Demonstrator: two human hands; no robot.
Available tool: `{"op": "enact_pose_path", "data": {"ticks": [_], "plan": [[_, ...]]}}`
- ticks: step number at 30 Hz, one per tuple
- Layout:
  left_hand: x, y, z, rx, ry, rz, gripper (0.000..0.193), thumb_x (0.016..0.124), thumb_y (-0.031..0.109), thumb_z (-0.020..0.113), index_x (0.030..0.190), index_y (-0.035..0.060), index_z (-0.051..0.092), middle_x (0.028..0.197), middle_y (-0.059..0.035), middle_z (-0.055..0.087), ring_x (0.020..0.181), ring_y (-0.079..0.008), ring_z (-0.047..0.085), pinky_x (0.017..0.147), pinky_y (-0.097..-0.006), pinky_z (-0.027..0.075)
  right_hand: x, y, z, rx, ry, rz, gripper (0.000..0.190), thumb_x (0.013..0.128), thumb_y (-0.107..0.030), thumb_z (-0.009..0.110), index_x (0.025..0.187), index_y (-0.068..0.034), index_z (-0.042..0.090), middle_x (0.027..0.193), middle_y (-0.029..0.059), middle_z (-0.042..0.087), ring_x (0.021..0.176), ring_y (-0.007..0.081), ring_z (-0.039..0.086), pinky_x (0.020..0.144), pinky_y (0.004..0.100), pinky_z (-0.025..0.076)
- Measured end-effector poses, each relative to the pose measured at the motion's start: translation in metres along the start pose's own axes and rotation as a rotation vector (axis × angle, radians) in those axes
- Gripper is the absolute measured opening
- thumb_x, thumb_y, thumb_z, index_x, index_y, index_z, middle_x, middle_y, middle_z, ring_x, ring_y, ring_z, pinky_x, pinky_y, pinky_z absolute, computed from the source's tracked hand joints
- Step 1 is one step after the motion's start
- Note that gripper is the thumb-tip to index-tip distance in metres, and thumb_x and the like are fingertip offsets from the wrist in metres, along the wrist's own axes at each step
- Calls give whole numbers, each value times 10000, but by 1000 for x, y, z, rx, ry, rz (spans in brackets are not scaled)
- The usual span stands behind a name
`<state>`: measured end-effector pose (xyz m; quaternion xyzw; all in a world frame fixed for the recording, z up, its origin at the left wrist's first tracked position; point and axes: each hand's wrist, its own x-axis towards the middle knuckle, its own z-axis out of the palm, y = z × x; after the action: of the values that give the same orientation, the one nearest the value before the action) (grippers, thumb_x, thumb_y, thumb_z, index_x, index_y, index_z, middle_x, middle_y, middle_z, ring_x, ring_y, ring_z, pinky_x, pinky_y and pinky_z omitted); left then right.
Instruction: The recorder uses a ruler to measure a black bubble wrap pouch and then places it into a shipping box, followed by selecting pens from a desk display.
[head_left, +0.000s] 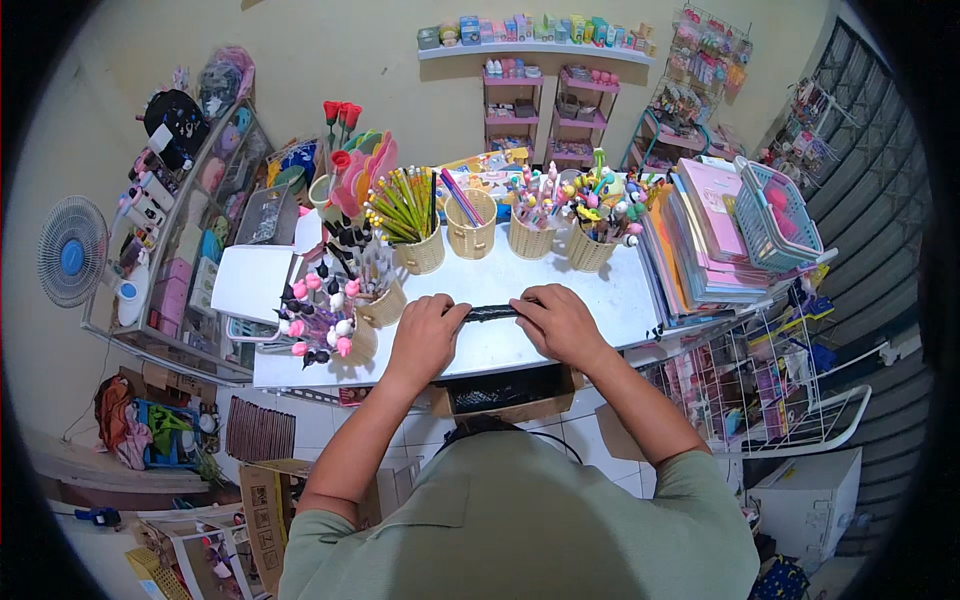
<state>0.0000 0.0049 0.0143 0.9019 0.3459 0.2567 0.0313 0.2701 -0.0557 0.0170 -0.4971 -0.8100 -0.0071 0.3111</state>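
Between my two hands, just above or on the white table (480, 346), lies a slim black bundle (489, 313) that looks like rolled or wrapped glossy plastic. My left hand (427, 330) grips its left end and my right hand (559, 322) its right end; the fingers hide both tips. Past my hands stands a woven cream basket (471, 232) with a few purple and dark pencils. To its left, another woven basket (422, 255) is full of yellow-green pencils (405, 202). Two more baskets (531, 241) (591, 251) on the right hold pens with figure toppers.
Pens with pink, black and white toppers (319, 315) crowd the table's left end. Notebooks and folders (705, 240) are stacked at the right, with a light-blue plastic basket (776, 217) on top. Below the front edge sits an open cardboard box (510, 405) holding black plastic.
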Motion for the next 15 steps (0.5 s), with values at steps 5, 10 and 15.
{"op": "enact_pose_path", "data": {"ticks": [5,10,15], "plan": [[7,5,-1,-22,40,-6,289,872,181,790,1143,84,768,1061,-104,664,1054,-323,639,944,-476,497,4,5,2,-25,-11,14,246,910,-120,769,1153,-94,802,1034,86,708,998,304,675,914,445,533],[38,23,-8,29,-76,9,328,838,281,855,1081,78,769,1037,-106,676,1037,-323,649,903,-483,500,14,18,0,-11,-133,6,222,933,-128,745,1143,-95,812,1012,100,709,991,302,676,895,439,531],[58,13,24,-4,-154,136,254,888,276,814,1023,72,747,916,-108,692,936,-312,688,841,-465,532,23,27,-4,-10,-241,5,223,946,-142,739,1152,-90,808,989,106,712,986,309,675,900,444,532]]}}
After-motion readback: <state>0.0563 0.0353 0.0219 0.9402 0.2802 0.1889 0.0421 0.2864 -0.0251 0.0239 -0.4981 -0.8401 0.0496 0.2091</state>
